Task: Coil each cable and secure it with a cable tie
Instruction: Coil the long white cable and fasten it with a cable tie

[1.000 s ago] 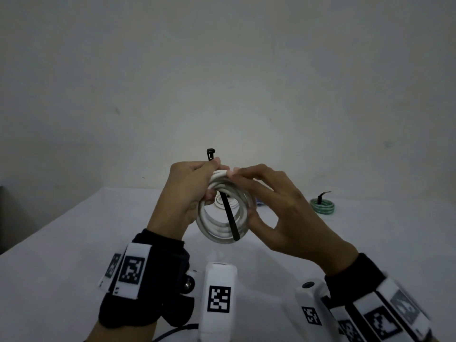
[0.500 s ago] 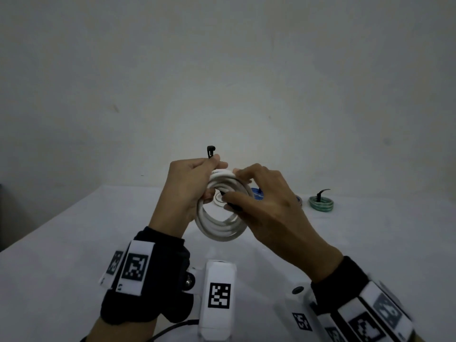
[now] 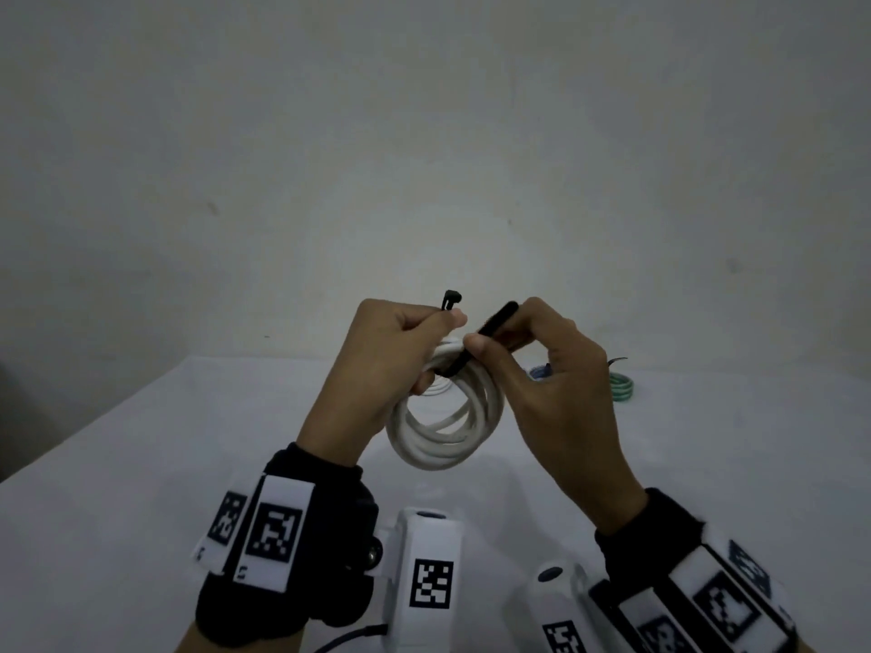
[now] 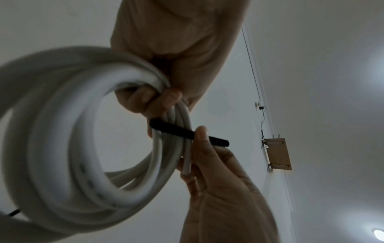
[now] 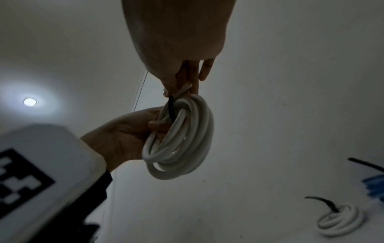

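White table, grey wall; L hand grips white coil, R hand pinches tie.

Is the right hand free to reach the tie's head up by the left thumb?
Probably yes: the right hand pinches the tie's tail close beside the head, which sticks up uncovered above the left hand.

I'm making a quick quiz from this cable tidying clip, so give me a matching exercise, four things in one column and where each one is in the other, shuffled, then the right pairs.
Things:
1. white cable coil
2. black cable tie
3. green coil
4. small white coil

Places:
A. lying on the table, far right
B. pinched by the right hand
C. gripped by the left hand
D. on the table, a black tie sticking up

Pairs: 1-C, 2-B, 3-A, 4-D
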